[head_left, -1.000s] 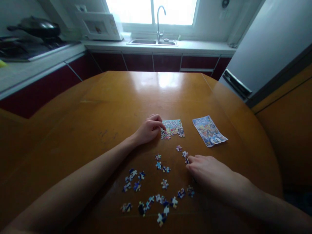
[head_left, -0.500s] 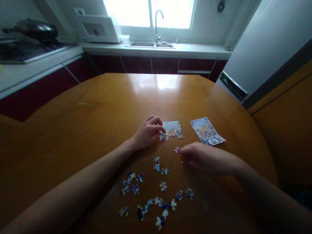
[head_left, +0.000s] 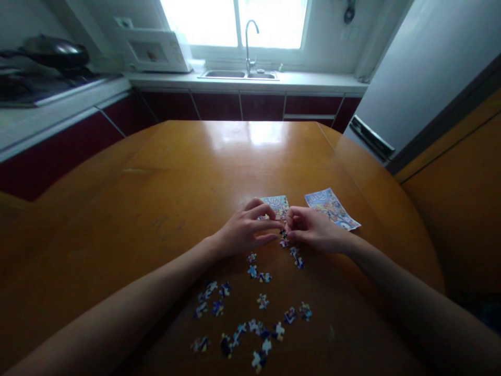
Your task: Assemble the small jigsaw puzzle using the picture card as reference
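The partly joined jigsaw puzzle [head_left: 278, 204] lies flat on the table, its lower left covered by my fingers. My left hand [head_left: 250, 225] reaches over that edge with its fingers apart, the fingertips close to those of my right hand. Thumb and forefinger of my right hand [head_left: 309, 228] pinch a small dark puzzle piece [head_left: 283, 233] just below the joined part. Another loose piece [head_left: 284, 243] lies right under it, and a pair of pieces [head_left: 296, 257] rests nearer to me. The printed picture sheet [head_left: 329, 201] is partly behind my right hand.
Several loose puzzle pieces [head_left: 256, 327] are scattered over the near part of the wooden table [head_left: 188, 172]. Beyond its far edge runs a counter with a sink [head_left: 223, 74] and a microwave [head_left: 156, 49]. A fridge [head_left: 395, 78] stands at the right.
My right hand has moved up and left to the joined puzzle's lower edge, uncovering a pair of pieces. My left hand has shifted right and slightly down, its fingers stretched out further.
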A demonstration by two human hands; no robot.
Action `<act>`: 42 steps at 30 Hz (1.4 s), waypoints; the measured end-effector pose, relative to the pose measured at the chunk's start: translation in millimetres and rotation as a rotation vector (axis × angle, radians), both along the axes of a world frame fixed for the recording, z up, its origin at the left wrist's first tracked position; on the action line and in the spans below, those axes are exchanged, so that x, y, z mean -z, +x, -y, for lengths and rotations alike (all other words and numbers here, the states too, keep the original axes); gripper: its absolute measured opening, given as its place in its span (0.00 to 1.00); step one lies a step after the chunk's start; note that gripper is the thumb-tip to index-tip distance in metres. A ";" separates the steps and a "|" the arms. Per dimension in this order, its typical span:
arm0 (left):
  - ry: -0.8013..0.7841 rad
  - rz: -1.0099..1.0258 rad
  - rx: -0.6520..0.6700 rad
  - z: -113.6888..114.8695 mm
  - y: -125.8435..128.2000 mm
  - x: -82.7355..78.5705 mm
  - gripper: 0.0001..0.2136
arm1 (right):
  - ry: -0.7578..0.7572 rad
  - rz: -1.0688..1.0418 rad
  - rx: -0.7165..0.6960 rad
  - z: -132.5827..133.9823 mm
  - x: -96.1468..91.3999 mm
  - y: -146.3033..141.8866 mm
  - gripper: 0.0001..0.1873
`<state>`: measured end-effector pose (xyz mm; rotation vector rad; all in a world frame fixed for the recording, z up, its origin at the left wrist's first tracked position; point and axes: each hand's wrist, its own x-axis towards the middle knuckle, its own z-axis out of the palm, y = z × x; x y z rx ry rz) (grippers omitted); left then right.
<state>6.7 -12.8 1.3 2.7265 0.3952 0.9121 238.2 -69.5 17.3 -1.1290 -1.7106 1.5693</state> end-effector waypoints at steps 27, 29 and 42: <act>-0.046 0.131 -0.084 -4.1 -2.7 -5.3 0.05 | 0.802 0.156 0.142 -2.4 -0.1 -8.1 0.06; -0.048 0.132 -0.085 -4.6 -2.7 -5.1 0.05 | 0.828 0.165 0.127 -2.4 0.3 -8.3 0.08; -0.046 0.149 -0.081 -4.4 -4.0 -4.6 0.05 | 0.851 0.132 0.110 -2.3 5.6 -12.0 0.05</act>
